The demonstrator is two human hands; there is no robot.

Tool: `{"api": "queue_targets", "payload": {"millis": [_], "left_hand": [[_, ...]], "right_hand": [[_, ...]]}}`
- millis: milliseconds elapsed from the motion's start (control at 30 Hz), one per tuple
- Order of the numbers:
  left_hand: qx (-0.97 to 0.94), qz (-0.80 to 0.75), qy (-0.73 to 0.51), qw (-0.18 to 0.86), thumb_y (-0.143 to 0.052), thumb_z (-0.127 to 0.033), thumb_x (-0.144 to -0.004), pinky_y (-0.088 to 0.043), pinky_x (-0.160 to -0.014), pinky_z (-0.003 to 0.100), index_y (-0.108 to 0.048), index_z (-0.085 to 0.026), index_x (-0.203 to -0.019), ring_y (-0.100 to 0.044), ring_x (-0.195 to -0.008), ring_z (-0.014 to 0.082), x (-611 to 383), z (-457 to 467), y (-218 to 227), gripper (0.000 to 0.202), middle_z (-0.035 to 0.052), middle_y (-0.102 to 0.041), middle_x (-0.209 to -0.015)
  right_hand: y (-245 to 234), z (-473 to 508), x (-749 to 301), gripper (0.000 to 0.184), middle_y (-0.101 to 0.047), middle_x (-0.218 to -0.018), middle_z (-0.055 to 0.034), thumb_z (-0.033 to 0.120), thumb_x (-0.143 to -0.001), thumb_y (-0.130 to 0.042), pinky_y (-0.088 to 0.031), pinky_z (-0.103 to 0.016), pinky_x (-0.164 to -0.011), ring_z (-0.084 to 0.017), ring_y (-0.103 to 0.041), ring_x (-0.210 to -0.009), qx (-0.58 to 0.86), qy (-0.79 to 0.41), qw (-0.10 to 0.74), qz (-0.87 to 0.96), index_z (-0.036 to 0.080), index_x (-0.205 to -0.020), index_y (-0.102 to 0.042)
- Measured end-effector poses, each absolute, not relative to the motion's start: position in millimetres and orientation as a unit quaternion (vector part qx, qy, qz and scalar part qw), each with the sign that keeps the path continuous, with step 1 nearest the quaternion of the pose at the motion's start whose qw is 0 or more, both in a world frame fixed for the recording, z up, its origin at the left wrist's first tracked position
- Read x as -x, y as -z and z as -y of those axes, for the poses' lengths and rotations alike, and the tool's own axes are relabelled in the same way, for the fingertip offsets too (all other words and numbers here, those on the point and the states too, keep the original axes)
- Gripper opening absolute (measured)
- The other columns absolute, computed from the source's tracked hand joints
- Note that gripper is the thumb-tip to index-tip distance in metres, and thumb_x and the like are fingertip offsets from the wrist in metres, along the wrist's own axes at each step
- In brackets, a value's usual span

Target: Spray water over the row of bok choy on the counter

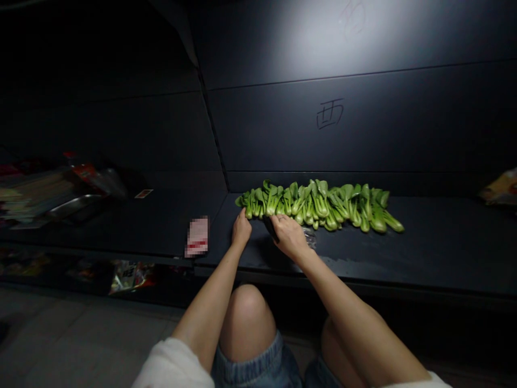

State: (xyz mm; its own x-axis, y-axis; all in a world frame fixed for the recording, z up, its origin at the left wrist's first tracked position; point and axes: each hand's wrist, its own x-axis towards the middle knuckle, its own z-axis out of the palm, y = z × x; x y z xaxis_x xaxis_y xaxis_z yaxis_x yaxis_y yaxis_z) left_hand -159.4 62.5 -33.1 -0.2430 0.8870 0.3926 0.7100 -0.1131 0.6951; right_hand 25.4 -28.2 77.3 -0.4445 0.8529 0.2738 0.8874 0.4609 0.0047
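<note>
A row of green bok choy [317, 203] lies on the dark shelf, leaves toward the back panel and pale stems toward me. My left hand [241, 230] is at the row's left end, its curled fingers against the stems of the outermost bok choy; the fingertips are partly hidden. My right hand [287, 233] is closed around a flat black object [271, 229] in front of the stems; its kind cannot be made out. Beside my right wrist lies a crumpled, shiny clear piece [309, 237], perhaps plastic.
A pale card with a red band [197, 237] is at the front edge, left of my arms. Stacked papers and packets [44, 191] sit farther left. A yellowish package [503, 188] is at the far right. A dark back panel [274, 129] rises behind. Packets [131, 276] lie on a lower shelf.
</note>
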Motion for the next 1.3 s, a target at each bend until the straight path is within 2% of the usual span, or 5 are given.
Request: {"api": "queue_targets", "payload": {"millis": [300,633,767,1100,1300], "left_hand": [[-0.634,-0.631,-0.442,0.067,-0.036,-0.008,-0.087,-0.039,-0.114,0.040,-0.050,-0.014,-0.137,-0.049,-0.134,0.0227,159,-63,36,0.053,0.0137,-0.056,-0.140],[-0.649,-0.628,-0.423,0.070,-0.033,-0.007,-0.087,-0.038,-0.114,0.041,-0.049,-0.010,-0.137,-0.044,-0.137,0.0230,157,-59,32,0.053,0.0170,-0.052,-0.143],[-0.662,-0.621,-0.416,0.057,-0.033,-0.008,-0.086,-0.036,-0.115,0.043,-0.050,-0.012,-0.136,-0.043,-0.138,0.0229,156,-57,30,0.053,0.0162,-0.051,-0.144],[-0.709,-0.604,-0.363,0.003,-0.033,-0.009,-0.087,-0.029,-0.118,0.049,-0.049,-0.014,-0.137,-0.039,-0.141,0.0231,153,-53,28,0.052,0.0155,-0.051,-0.145],[-0.717,-0.608,-0.340,-0.017,-0.031,-0.009,-0.089,-0.028,-0.117,0.052,-0.049,-0.011,-0.137,-0.037,-0.142,0.0256,150,-50,23,0.051,0.0177,-0.049,-0.146]], "right_hand": [[-77,26,-48,0.025,-0.066,-0.106,-0.0124,0.013,-0.081,-0.058,-0.041,-0.028,-0.086,-0.024,-0.057,-0.104,0.557,0.062,0.114,0.821,0.014,-0.106,-0.057],[-80,30,-59,0.026,-0.067,-0.104,-0.0119,0.012,-0.080,-0.056,-0.039,-0.027,-0.085,-0.023,-0.058,-0.102,0.565,0.061,0.118,0.815,0.014,-0.107,-0.058],[-78,28,-64,0.025,-0.067,-0.104,-0.0112,0.011,-0.082,-0.054,-0.039,-0.027,-0.083,-0.022,-0.059,-0.101,0.569,0.066,0.122,0.811,0.014,-0.106,-0.058],[-82,31,-81,0.024,-0.067,-0.107,-0.0131,0.015,-0.086,-0.053,-0.039,-0.028,-0.084,-0.023,-0.059,-0.101,0.593,0.068,0.130,0.792,0.013,-0.109,-0.058],[-80,29,-93,0.020,-0.067,-0.104,-0.0138,0.020,-0.091,-0.048,-0.038,-0.028,-0.083,-0.024,-0.058,-0.100,0.602,0.085,0.142,0.781,0.013,-0.107,-0.058]]}}
